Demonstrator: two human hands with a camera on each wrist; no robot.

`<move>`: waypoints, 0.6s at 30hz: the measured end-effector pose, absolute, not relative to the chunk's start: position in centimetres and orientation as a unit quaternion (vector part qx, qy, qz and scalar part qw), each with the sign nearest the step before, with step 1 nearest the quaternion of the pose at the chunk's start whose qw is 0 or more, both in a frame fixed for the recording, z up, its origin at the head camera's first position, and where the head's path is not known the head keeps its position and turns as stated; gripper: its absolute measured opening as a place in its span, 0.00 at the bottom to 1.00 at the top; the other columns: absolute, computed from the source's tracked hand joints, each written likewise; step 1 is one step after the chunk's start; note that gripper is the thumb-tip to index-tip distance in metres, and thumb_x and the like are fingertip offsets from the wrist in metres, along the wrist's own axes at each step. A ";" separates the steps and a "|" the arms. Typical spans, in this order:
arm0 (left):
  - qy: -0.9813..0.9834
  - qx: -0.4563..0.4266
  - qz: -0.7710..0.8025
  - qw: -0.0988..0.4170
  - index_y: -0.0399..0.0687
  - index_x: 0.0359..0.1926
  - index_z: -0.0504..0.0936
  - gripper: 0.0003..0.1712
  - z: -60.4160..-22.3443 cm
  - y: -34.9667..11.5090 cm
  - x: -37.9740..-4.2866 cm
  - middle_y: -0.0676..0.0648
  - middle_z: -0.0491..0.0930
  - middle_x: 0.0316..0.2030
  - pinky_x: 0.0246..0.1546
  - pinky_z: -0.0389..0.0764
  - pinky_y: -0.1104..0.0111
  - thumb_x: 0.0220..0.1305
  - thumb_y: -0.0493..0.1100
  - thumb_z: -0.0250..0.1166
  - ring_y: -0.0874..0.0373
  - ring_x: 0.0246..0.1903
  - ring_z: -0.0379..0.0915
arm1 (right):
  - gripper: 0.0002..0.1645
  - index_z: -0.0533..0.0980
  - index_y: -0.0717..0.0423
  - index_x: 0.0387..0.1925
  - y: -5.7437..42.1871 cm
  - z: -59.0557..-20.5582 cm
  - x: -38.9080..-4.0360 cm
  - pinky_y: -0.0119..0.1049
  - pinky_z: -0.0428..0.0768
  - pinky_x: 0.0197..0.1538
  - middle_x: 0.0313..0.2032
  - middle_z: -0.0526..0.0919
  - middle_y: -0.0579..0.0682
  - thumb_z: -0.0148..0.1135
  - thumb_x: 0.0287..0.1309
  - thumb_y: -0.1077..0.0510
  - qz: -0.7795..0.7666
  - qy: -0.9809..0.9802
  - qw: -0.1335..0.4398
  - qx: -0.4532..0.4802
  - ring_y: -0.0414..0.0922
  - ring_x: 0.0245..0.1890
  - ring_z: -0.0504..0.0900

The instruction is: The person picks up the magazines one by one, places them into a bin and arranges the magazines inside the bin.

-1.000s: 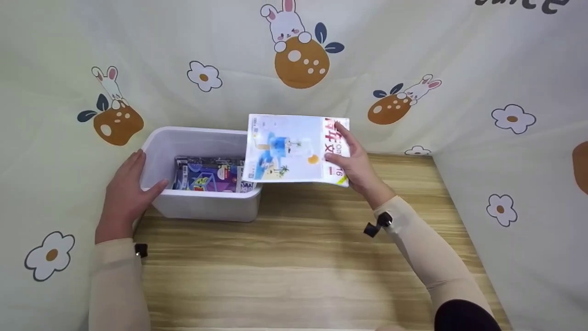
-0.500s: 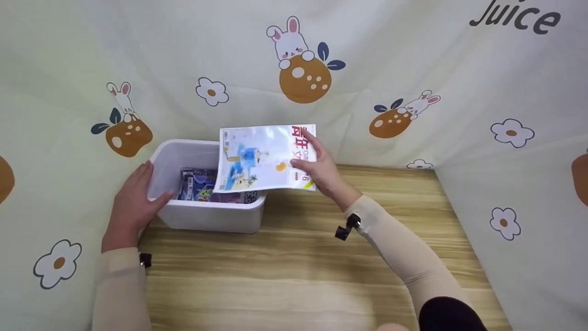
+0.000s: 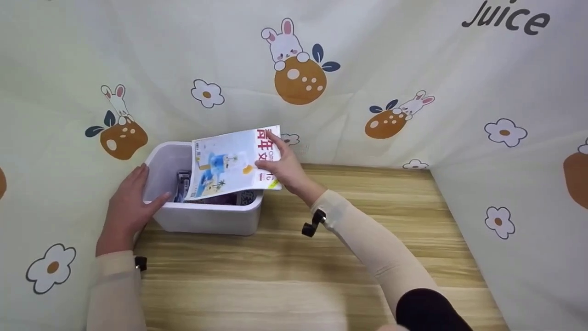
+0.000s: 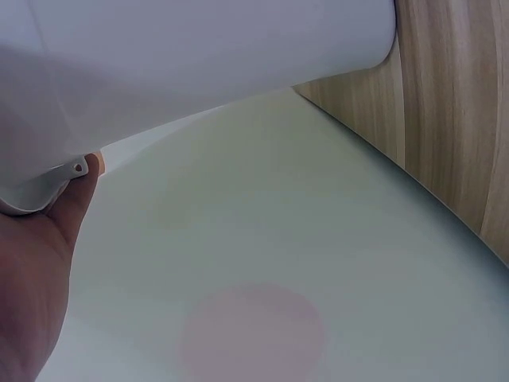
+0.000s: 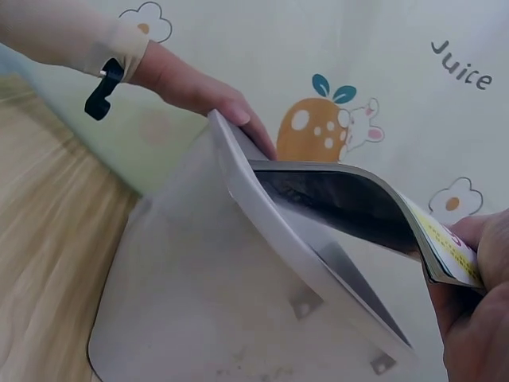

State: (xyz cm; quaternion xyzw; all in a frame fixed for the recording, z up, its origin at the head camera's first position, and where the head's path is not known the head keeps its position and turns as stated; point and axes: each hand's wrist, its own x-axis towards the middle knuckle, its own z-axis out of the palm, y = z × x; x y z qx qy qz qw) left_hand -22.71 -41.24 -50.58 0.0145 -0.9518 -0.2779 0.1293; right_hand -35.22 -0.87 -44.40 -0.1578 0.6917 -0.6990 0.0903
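A white plastic bin [image 3: 206, 221] stands on the wood-patterned surface at the left. My left hand [image 3: 121, 209] grips its left end, thumb over the front rim; the left wrist view catches fingers under the rim [image 4: 56, 175]. My right hand [image 3: 291, 171] pinches a magazine [image 3: 225, 163] by its right edge, thumb on the cover and the other fingers mostly hidden beneath. This magazine has a pale cover with a blue beach picture and red characters. Tilted, it lies over the bin's opening, and the right wrist view shows it bending. Below it, other printed items [image 3: 247, 197] are partly visible inside the bin.
Behind and on both sides hangs a pale cloth [image 3: 344, 115] printed with rabbits, oranges and flowers. The wood-patterned surface [image 3: 298, 276] stretches to the right and front of the bin. Small black devices [image 3: 313, 223] are strapped to both wrists.
My right hand has carried the magazine leftward from beside the bin to over its opening, and its left edge has dipped. The left hand stays on the bin.
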 end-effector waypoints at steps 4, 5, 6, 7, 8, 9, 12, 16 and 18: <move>-0.952 0.013 -0.276 0.133 0.46 0.91 0.45 0.65 -50.6 -41.3 -22.7 0.34 0.46 0.88 0.78 0.49 0.24 0.73 0.76 0.63 0.30 0.86 0.40 | 0.61 0.65 0.32 0.86 -2.8 -44.3 -35.2 0.43 0.93 0.46 0.61 0.80 0.57 0.81 0.58 0.68 -0.695 0.696 0.086 -0.159 0.52 0.44 0.90; -0.952 0.012 -0.275 0.133 0.45 0.91 0.45 0.65 -50.6 -41.3 -22.6 0.34 0.46 0.88 0.78 0.49 0.24 0.73 0.75 0.63 0.30 0.86 0.40 | 0.61 0.65 0.33 0.86 -3.2 -44.4 -35.2 0.44 0.93 0.47 0.61 0.81 0.58 0.81 0.58 0.68 -0.696 0.695 0.086 -0.159 0.52 0.45 0.90; -0.953 0.013 -0.273 0.132 0.45 0.91 0.45 0.65 -50.7 -41.4 -22.6 0.33 0.46 0.88 0.77 0.50 0.24 0.73 0.75 0.63 0.30 0.86 0.40 | 0.61 0.65 0.33 0.86 -3.7 -44.4 -35.1 0.43 0.93 0.48 0.63 0.81 0.57 0.82 0.58 0.68 -0.693 0.698 0.082 -0.160 0.52 0.46 0.90; -0.953 0.013 -0.272 0.132 0.45 0.91 0.45 0.65 -50.7 -41.4 -22.5 0.33 0.47 0.88 0.77 0.50 0.23 0.73 0.75 0.63 0.29 0.86 0.41 | 0.61 0.65 0.34 0.86 -4.1 -44.4 -35.0 0.42 0.92 0.49 0.64 0.80 0.57 0.82 0.57 0.68 -0.689 0.703 0.078 -0.161 0.50 0.47 0.90; -0.953 0.014 -0.271 0.132 0.45 0.91 0.44 0.65 -50.7 -41.4 -22.5 0.33 0.47 0.88 0.77 0.50 0.23 0.73 0.75 0.63 0.29 0.86 0.41 | 0.61 0.65 0.34 0.86 -4.5 -44.4 -34.9 0.41 0.92 0.50 0.66 0.79 0.56 0.82 0.57 0.68 -0.685 0.706 0.074 -0.162 0.50 0.48 0.89; -0.953 0.015 -0.271 0.131 0.45 0.91 0.44 0.65 -50.7 -41.4 -22.5 0.33 0.47 0.88 0.76 0.50 0.23 0.73 0.74 0.64 0.29 0.86 0.41 | 0.61 0.65 0.35 0.86 -4.8 -44.4 -34.9 0.40 0.91 0.52 0.68 0.78 0.55 0.82 0.58 0.68 -0.682 0.710 0.070 -0.163 0.49 0.49 0.89; -0.953 0.017 -0.272 0.129 0.45 0.91 0.44 0.64 -50.6 -41.3 -22.6 0.33 0.46 0.88 0.76 0.50 0.23 0.73 0.73 0.65 0.29 0.86 0.40 | 0.60 0.65 0.38 0.86 -5.9 -44.3 -34.7 0.39 0.90 0.54 0.70 0.77 0.56 0.81 0.58 0.69 -0.678 0.715 0.060 -0.162 0.48 0.51 0.88; -0.953 0.015 -0.274 0.127 0.45 0.91 0.44 0.63 -50.4 -41.3 -22.9 0.33 0.46 0.88 0.77 0.50 0.23 0.74 0.72 0.65 0.29 0.86 0.40 | 0.60 0.64 0.42 0.87 -7.4 -44.2 -34.3 0.39 0.91 0.51 0.71 0.77 0.60 0.79 0.58 0.71 -0.680 0.716 0.059 -0.147 0.48 0.49 0.88; -0.954 0.014 -0.273 0.126 0.44 0.91 0.45 0.64 -50.3 -41.3 -22.9 0.33 0.46 0.88 0.77 0.50 0.23 0.74 0.72 0.65 0.29 0.86 0.40 | 0.60 0.64 0.44 0.87 -8.1 -44.4 -34.1 0.39 0.91 0.50 0.71 0.78 0.61 0.78 0.57 0.72 -0.678 0.719 0.056 -0.140 0.47 0.48 0.89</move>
